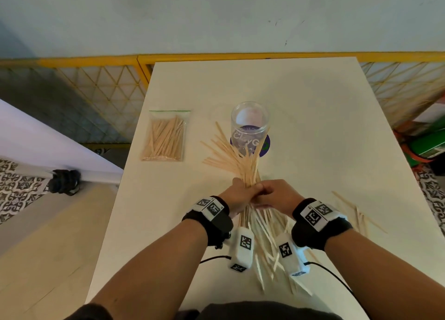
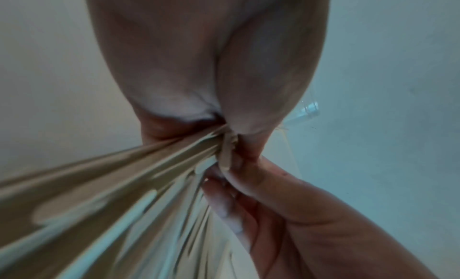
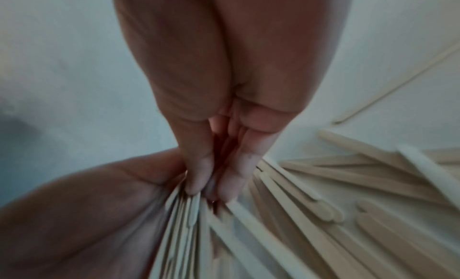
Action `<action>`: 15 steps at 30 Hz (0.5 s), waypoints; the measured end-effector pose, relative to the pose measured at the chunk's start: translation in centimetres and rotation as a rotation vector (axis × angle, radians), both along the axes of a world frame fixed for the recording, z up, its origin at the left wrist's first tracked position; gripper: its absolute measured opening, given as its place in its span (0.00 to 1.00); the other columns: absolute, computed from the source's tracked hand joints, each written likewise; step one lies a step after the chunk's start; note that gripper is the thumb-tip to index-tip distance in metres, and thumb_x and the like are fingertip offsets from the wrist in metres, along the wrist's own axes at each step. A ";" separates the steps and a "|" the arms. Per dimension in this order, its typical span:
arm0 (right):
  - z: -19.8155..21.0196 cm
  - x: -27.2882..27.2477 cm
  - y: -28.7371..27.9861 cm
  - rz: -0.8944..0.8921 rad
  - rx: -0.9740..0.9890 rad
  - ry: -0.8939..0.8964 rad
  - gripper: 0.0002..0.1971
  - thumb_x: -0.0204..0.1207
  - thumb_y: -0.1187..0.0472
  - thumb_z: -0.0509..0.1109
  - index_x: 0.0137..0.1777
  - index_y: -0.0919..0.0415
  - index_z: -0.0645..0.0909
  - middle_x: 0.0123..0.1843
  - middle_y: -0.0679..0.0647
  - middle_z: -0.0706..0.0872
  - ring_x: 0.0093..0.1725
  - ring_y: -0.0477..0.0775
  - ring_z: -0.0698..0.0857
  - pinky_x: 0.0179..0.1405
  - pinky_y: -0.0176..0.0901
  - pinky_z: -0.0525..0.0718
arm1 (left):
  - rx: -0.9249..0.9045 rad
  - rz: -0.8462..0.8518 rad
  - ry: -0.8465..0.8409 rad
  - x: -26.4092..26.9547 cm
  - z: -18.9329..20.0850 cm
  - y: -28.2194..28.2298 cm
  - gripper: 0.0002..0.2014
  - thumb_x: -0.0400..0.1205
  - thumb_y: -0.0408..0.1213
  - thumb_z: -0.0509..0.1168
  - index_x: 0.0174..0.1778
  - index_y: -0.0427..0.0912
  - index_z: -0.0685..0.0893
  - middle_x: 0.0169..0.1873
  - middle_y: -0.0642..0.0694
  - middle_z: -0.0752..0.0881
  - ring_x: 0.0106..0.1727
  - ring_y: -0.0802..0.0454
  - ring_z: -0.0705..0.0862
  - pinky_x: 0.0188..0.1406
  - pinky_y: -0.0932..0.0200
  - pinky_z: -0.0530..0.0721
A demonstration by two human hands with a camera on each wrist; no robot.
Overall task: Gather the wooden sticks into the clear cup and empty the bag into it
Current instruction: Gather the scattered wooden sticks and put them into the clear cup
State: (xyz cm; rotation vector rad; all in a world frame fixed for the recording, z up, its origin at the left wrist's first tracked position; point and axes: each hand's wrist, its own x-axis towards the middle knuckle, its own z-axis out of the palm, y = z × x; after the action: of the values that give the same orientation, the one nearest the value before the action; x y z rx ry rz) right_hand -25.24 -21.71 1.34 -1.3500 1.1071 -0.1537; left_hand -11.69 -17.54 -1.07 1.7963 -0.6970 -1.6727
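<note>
White tabletop [image 1: 313, 127] backed by a pale wall and yellow lattice fencing [image 1: 96, 83]; a bundle of wooden sticks [image 1: 243, 160] is clasped at its middle by the left hand [image 1: 237, 195], fingers curled round it; the right hand [image 1: 277, 194] is closed on the same bundle, fingertips [image 3: 199, 183] pinching the sticks; beyond the grip the clear cup [image 1: 249, 127] stands upright, touched by the fanned stick tips; the sealed bag of sticks [image 1: 166, 136] lies flat left of the cup; loose sticks [image 1: 358, 211] are scattered right of the grip.

left hand [image 2: 199, 66] gripping wooden sticks [image 2: 112, 184], right hand [image 2: 286, 214] pinching
</note>
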 end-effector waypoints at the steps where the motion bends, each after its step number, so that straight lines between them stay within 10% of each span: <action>1: 0.2 -0.1 0.0 0.029 0.010 -0.002 0.09 0.70 0.72 0.75 0.49 0.73 0.86 0.41 0.63 0.88 0.41 0.55 0.88 0.48 0.40 0.89 | 0.010 0.007 0.032 0.1 0.0 0.4 0.40 0.74 0.53 0.71 0.74 0.35 0.60 0.65 0.36 0.80 0.65 0.40 0.83 0.62 0.49 0.84; 7: 1.8 -0.3 0.3 0.063 0.063 0.016 0.08 0.74 0.70 0.67 0.45 0.75 0.85 0.35 0.62 0.85 0.32 0.52 0.82 0.38 0.39 0.84 | -0.068 -0.007 0.149 -0.1 0.7 2.2 0.26 0.78 0.44 0.70 0.65 0.39 0.65 0.59 0.34 0.84 0.58 0.45 0.84 0.67 0.40 0.82; 11: 2.8 -0.1 0.4 -0.033 -0.023 0.094 0.14 0.73 0.57 0.65 0.38 0.68 0.86 0.30 0.61 0.89 0.30 0.54 0.86 0.37 0.44 0.86 | -0.174 -0.025 0.159 -1.4 2.3 2.9 0.19 0.85 0.41 0.64 0.64 0.37 0.64 0.39 0.44 0.81 0.38 0.56 0.80 0.45 0.58 0.80; 15: 3.7 -0.7 -0.1 -0.215 -0.176 0.135 0.14 0.71 0.50 0.69 0.37 0.62 0.78 0.27 0.58 0.87 0.26 0.53 0.87 0.32 0.43 0.85 | -0.297 -0.114 0.000 -1.9 3.6 2.8 0.12 0.87 0.42 0.59 0.58 0.37 0.70 0.41 0.42 0.79 0.47 0.46 0.82 0.56 0.55 0.80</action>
State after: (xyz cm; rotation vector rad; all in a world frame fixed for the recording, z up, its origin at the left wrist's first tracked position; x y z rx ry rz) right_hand -25.95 -21.80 5.04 -1.4103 1.3790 -0.3274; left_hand -13.62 -14.76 2.53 1.5717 -1.0075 -1.5458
